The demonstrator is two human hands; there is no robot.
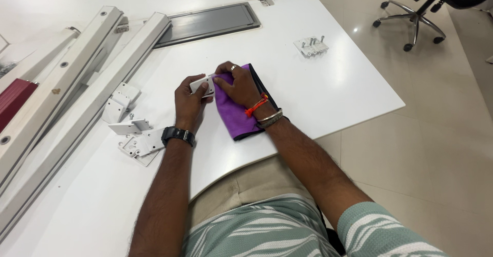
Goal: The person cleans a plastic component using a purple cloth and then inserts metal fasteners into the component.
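While the small white bracket point(202, 85) is pinched in the left hand point(189, 99), fingers closed around its near end, a purple cloth point(235, 110) is pressed against its right edge by the right hand point(240, 86). So the grip is shut on the bracket on one side, and on the other the cloth is bunched under the fingers and spread out below the wrist. Both are kept just above the white table point(328, 90). More white brackets point(133, 134) are seen just left of the left wrist, long white rails point(77, 72) beyond those, and a small plate with screws point(311, 45) sits well apart, upper right.
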